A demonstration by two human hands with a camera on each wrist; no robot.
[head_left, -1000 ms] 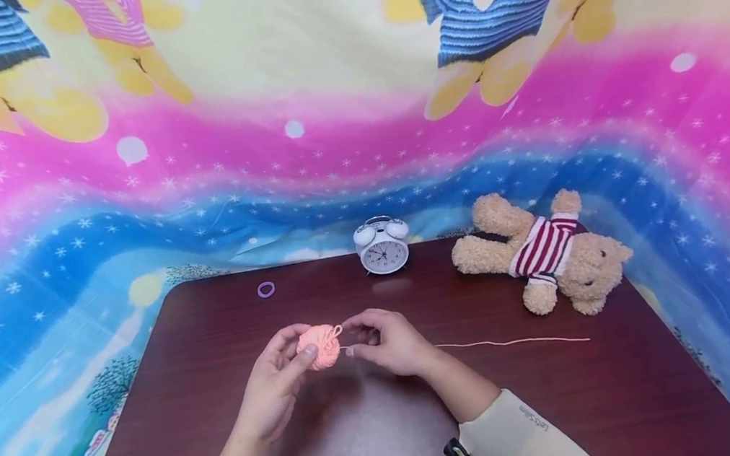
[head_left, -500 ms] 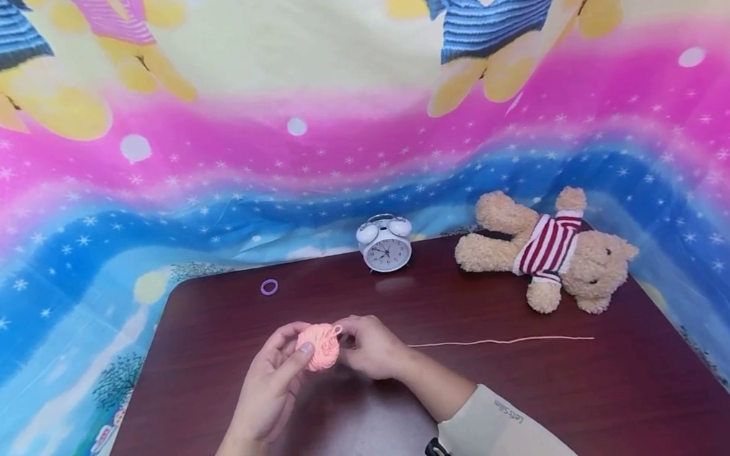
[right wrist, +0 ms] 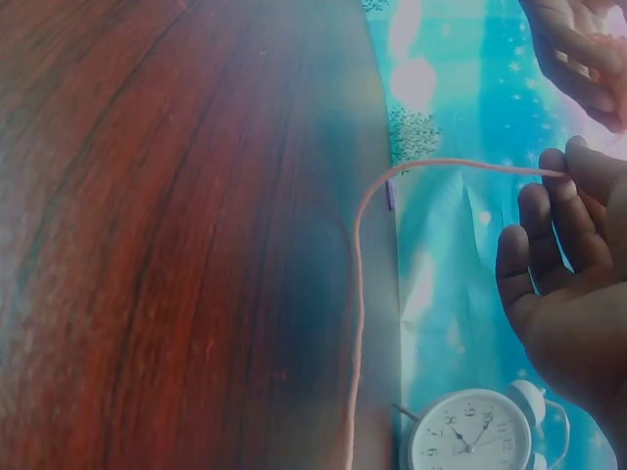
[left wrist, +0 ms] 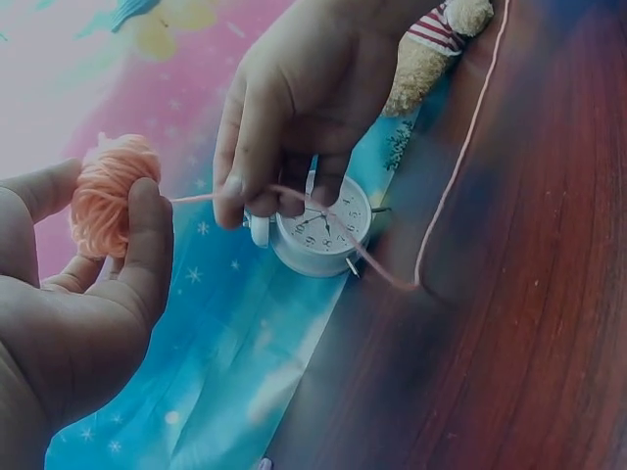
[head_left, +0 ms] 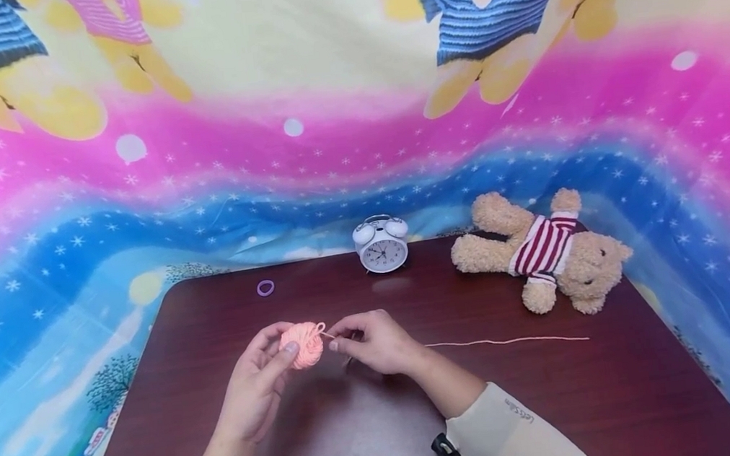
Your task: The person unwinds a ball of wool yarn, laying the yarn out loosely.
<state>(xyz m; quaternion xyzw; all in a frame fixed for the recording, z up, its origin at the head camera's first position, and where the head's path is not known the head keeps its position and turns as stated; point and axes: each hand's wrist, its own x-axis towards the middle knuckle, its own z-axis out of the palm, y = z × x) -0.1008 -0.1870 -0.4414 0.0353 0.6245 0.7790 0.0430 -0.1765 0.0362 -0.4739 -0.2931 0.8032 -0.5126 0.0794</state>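
My left hand [head_left: 255, 382] grips a small peach ball of yarn [head_left: 303, 345], thumb on its near side and fingers behind. A little loop of yarn sticks up at the ball's right side. Just to the right, my right hand [head_left: 378, 343] pinches the yarn strand [left wrist: 196, 199] between thumb and forefinger, and the piece from ball to fingertips looks straight. Beyond the pinch, the loose strand [right wrist: 358, 294] droops to the tabletop and trails off to the right. In the left wrist view the ball [left wrist: 113, 191] sits between thumb and fingers.
A white twin-bell alarm clock [head_left: 382, 247] stands at the table's back edge. A teddy bear [head_left: 543, 252] in a striped shirt lies at the back right. A purple hair tie [head_left: 266, 288] lies at the back left. A printed cloth [head_left: 333, 158] hangs behind the dark wooden table [head_left: 204, 322].
My right hand moved in against the ball, then back out, and now pinches a strand drawn from it. My left hand with the ball has shifted slightly left.
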